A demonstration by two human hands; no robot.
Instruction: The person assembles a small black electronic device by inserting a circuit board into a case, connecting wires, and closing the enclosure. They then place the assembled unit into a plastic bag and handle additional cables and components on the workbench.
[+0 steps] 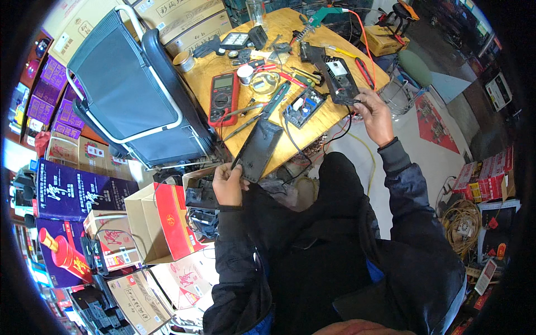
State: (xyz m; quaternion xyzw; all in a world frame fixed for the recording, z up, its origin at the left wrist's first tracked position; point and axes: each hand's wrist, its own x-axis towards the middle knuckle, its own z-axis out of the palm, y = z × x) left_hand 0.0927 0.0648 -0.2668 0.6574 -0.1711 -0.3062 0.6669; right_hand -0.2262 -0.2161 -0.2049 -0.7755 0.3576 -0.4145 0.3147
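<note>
Table (200,81), wooden, with parts spread across it. Left hand (228,187): thumb and fingers clamped on the lower end of a long black cover (258,152), which slants across the surface's nearest corner. Right hand (375,116): thumb and fingertips pinching the near end of a black case (340,81), beside the right-hand corner. Circuit board (305,107): between cover and case, near the front edge. Red multimeter (224,96): along the left edge. Screwdriver (277,99): between multimeter and board.
</note>
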